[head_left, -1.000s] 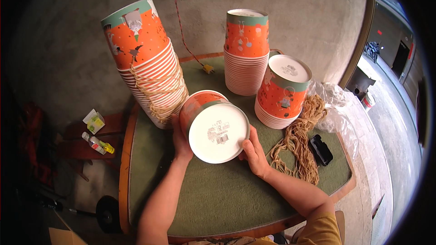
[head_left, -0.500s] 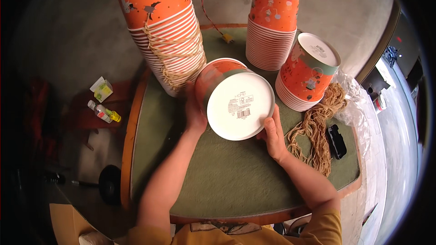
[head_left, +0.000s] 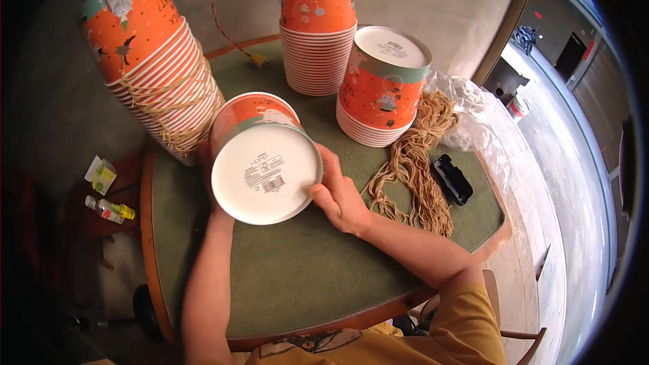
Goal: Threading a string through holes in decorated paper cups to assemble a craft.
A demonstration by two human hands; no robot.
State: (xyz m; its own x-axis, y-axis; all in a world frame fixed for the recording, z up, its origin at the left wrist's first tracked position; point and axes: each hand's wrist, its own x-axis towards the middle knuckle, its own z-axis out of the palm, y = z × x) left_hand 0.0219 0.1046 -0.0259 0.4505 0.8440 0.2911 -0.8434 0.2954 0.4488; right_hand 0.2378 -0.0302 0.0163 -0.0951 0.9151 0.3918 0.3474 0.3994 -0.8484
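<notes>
Between my hands is an orange and green paper bucket [head_left: 267, 174], tilted so its white base faces me. My left hand [head_left: 205, 161] holds its left side, with most of the fingers hidden behind it. My right hand [head_left: 341, 199] is closed on the right side, its thumb against the edge of the base. Just beyond my left hand leans a tall stack of matching buckets [head_left: 162, 88], upside down and wrapped with tan string. Farther back stand another tall stack [head_left: 318, 27] and a shorter stack [head_left: 383, 88], both upside down.
Right of my right hand, a bundle of tan string [head_left: 426, 169] lies on the green tabletop [head_left: 291, 277], beside a black case [head_left: 451, 180] and crumpled clear plastic [head_left: 476, 118]. A yellow plug [head_left: 257, 60] hangs near the back edge. Bottles [head_left: 108, 209] sit lower left, off the table.
The whole view has swung to the right, so the table and stacks appear farther left. Both hands keep their hold on the bucket, which stays close to the string-wrapped stack.
</notes>
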